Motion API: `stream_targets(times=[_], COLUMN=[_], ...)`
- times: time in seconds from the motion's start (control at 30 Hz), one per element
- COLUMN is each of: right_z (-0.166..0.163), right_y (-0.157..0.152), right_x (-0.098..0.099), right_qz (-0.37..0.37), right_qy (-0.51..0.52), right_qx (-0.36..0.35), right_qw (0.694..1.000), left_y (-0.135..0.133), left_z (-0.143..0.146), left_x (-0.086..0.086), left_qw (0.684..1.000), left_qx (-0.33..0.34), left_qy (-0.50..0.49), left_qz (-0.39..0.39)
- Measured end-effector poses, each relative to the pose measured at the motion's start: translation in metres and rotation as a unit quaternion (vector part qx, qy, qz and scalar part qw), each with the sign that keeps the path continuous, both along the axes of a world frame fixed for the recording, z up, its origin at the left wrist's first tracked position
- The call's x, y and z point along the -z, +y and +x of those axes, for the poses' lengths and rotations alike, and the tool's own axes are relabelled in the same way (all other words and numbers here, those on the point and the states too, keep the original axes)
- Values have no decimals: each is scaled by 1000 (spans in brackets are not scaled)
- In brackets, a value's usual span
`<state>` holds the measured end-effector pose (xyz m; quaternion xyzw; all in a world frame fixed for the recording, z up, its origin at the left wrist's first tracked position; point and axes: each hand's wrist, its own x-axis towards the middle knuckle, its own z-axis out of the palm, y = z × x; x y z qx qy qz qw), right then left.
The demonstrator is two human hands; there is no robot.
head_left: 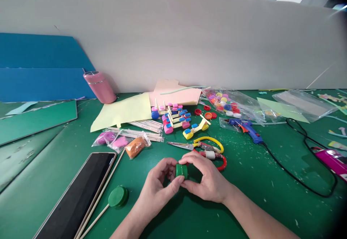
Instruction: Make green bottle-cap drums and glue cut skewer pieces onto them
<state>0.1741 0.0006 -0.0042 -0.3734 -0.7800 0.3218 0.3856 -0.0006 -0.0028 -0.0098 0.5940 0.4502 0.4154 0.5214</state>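
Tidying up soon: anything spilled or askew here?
Pale flecks litter the green mat around the glue gun, and a few caps lie loose outside their bag. The held green cap looks fine.

glossy plastic green cap [181,170], matt mat [244,203] (seemingly rubbery)

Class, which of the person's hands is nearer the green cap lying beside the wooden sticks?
Left. The left hand is just right of that green cap; the right hand lies farther right, across the held cap.
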Motion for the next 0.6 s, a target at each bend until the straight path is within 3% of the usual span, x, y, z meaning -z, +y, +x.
stream_targets(times=[0.3, 0.6], right_z=[10, 5], right_y=[1, 5], right_x=[-8, 0], right_qz=[13, 144], right_qy=[-38, -111], right_qx=[8, 23], right_qw=[999, 983], left_y=[-5, -8], left_z=[-3, 2], left_x=[-4, -3], left_qw=[977, 936], left_qx=[-1, 8], left_qy=[156, 228], left_qz=[145, 268])
